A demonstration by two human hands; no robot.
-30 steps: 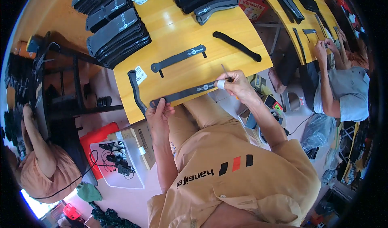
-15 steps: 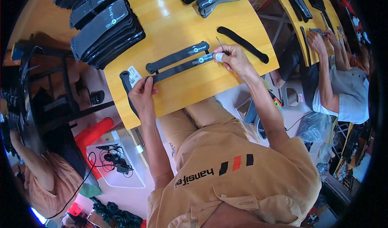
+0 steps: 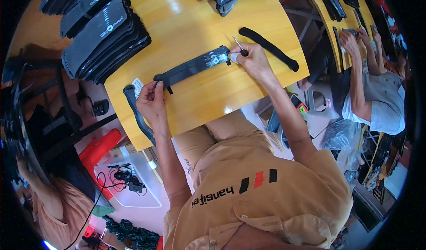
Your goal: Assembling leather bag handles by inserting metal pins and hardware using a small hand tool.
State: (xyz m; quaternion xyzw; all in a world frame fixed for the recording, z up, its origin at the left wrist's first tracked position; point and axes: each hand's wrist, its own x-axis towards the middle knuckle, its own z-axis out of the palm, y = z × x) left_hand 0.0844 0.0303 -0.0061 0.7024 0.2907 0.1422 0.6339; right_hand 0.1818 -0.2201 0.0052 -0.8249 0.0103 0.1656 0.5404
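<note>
Centrally, a long black strap (image 3: 193, 67) lies diagonally on the yellow bench (image 3: 195, 26), its lighter printed patch toward the upper-right end. The left hand (image 3: 152, 100) pins the lower-left end, fingers closed down on it near the bench edge; the right hand (image 3: 253, 60) is closed around a thin pointed tool (image 3: 238, 44) and touches the strap's upper-right end, one fingertip wrapped in white. A second, curved black strip (image 3: 268, 48) lies just beyond the right hand, and another strap (image 3: 137, 115) hangs over the bench's near edge beside the left hand. A stack of black padded pieces (image 3: 104, 41) sits at the upper left, well apart. To the right, another person's hands (image 3: 350, 39) work at a neighbouring bench. Judged from this view, good work needs the strap kept flat and taut between both hands, with the tool tip guided away from the fingers.
</note>
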